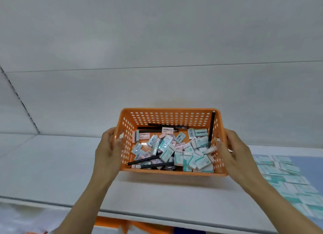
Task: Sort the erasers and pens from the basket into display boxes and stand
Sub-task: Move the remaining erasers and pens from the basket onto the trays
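An orange perforated basket (170, 115) sits over a white shelf, held at both ends. My left hand (109, 150) grips its left wall, thumb inside the rim. My right hand (233, 152) grips the right wall the same way. Inside lies a heap of small wrapped erasers (174, 150), teal-and-white and pink. Several black pens (157, 129) lie among them along the back and front. One black pen (211, 129) leans upright in the back right corner. No display boxes or stand are in view.
The white shelf (52, 164) runs left to right, with a white back panel behind. At the right, a blue tray-like area (286, 178) holds several rows of teal-and-white erasers. Orange items (139, 226) show below the shelf's front edge.
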